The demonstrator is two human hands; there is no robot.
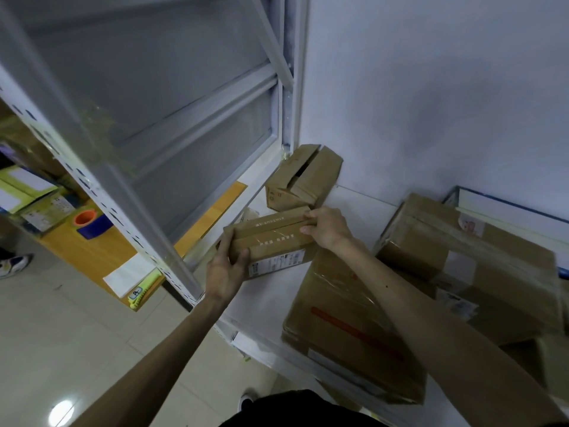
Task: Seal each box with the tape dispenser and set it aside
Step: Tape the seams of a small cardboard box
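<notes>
A grey metal rack [154, 118] fills the left and upper view, its front post standing between the camera and a wooden desk [101, 251]. To the right, on a white table [277, 297] against the wall, lies a taped box [468, 266], wrapped in clear tape, with small white labels too blurred to read. It rests partly on a striped box [348, 328], which bears a red stripe and overhangs the table's near edge. In the corner an open box [303, 180] leans with its flaps apart.

The box [271, 241] being handled sits between the open box and the striped box, over the table; I cannot tell whether it rests there. Clear tape runs along its top seam. Its top has lines of print and its side a white label, both too small to read. The left hand [226, 269] grips its near end, fingers and thumb curled round the corner. The right hand [328, 228] pinches the far end, fingers over the top edge and thumb on the lid.

On the desk sit a white sheet [129, 274], an orange roll [83, 218] on a blue base, and a yellow toothed item [143, 291].
</notes>
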